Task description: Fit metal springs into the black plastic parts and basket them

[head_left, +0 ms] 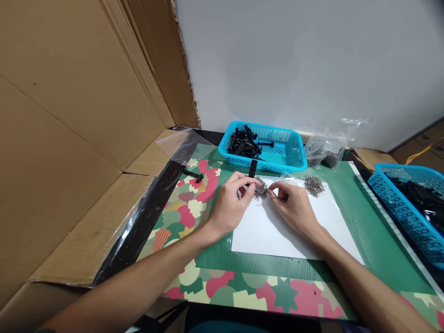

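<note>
My left hand (229, 203) is closed in a pinch on a narrow black plastic part (253, 168), which stands up past the fingertips. Just under and between the hands lies a pile of tiny silvery metal pieces (261, 190) on a white sheet (277, 236). My right hand (293, 206) is also pinched, its fingertips at the right edge of that pile; whatever they hold is too small to make out. A second pile of small metal pieces (314, 185) lies on the sheet beyond the right hand.
A blue basket (294, 159) holding black plastic parts (243, 142) stands at the back. Another blue basket (391, 199) with black parts is at right. Clear bags (331, 150) stand by the wall. One black part (193, 175) lies at left, near cardboard (104, 222).
</note>
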Demonstrator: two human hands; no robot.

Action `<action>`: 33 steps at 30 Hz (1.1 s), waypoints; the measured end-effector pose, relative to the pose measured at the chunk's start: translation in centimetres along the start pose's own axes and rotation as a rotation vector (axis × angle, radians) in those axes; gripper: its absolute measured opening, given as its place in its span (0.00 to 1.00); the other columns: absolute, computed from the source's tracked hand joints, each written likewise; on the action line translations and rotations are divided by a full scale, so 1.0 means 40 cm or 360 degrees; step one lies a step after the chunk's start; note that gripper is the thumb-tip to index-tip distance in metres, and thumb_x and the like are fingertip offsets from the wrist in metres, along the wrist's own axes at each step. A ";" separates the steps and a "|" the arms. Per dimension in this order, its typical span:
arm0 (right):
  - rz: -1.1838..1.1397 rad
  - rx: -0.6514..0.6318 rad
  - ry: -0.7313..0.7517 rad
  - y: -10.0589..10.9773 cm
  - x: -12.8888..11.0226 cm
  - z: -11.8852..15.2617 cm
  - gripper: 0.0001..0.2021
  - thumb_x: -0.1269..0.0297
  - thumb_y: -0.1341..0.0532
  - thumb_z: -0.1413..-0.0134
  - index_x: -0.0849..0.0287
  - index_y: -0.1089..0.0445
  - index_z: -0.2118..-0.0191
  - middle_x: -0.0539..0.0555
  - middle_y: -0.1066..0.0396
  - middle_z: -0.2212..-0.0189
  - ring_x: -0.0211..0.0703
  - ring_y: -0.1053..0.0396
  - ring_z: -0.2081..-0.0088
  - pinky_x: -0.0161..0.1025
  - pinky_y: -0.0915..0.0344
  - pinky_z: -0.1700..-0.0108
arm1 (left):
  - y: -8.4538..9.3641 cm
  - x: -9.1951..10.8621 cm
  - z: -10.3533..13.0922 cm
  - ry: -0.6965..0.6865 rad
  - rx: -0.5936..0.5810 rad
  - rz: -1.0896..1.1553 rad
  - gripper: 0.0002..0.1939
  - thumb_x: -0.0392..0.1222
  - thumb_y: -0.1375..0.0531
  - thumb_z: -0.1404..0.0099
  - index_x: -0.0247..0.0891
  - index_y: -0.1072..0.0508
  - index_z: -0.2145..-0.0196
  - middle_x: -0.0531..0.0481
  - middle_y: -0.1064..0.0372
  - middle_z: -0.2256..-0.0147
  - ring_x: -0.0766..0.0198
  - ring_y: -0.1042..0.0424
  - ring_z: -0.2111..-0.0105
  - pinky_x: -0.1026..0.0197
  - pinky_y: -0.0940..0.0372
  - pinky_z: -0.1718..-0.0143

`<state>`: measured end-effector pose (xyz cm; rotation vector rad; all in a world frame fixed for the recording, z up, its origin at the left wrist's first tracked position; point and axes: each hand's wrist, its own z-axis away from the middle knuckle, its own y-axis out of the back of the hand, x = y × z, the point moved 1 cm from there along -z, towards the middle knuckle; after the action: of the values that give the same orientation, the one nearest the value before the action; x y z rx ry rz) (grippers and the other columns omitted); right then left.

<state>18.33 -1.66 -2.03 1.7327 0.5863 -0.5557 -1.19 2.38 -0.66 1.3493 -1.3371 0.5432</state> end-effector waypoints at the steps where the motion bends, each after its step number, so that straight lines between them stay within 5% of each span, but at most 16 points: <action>1: 0.0003 -0.0016 -0.0007 -0.001 0.000 -0.001 0.11 0.63 0.40 0.40 0.58 0.20 0.62 0.48 0.32 0.79 0.39 0.40 0.77 0.37 0.48 0.70 | 0.000 -0.001 0.000 0.0003 0.0001 0.0002 0.11 0.42 0.42 0.25 0.41 0.18 0.56 0.48 0.31 0.59 0.66 0.32 0.66 0.66 0.38 0.72; 10: 0.0115 -0.0109 -0.0034 -0.006 -0.007 0.000 0.11 0.65 0.40 0.41 0.56 0.19 0.61 0.49 0.29 0.78 0.40 0.37 0.76 0.37 0.47 0.69 | 0.000 -0.003 0.000 -0.0004 -0.0011 0.0011 0.11 0.42 0.42 0.25 0.41 0.18 0.56 0.49 0.31 0.59 0.66 0.31 0.65 0.66 0.39 0.72; 22: -0.0133 0.0078 0.0033 0.004 0.013 -0.002 0.10 0.64 0.40 0.43 0.59 0.19 0.65 0.46 0.37 0.82 0.38 0.43 0.78 0.38 0.47 0.71 | 0.002 -0.001 0.001 -0.0011 -0.0002 -0.0020 0.12 0.43 0.42 0.24 0.42 0.18 0.56 0.48 0.30 0.58 0.64 0.29 0.62 0.65 0.36 0.70; 33: 0.0011 -0.0046 0.0019 -0.001 0.003 0.000 0.10 0.64 0.38 0.41 0.58 0.18 0.63 0.48 0.32 0.80 0.38 0.40 0.77 0.38 0.47 0.70 | -0.001 -0.001 0.002 -0.0009 -0.0014 -0.0005 0.11 0.41 0.42 0.25 0.42 0.18 0.56 0.48 0.29 0.58 0.64 0.29 0.61 0.65 0.36 0.70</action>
<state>18.40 -1.64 -2.14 1.7112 0.5940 -0.5299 -1.17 2.31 -0.72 1.3466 -1.3402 0.5309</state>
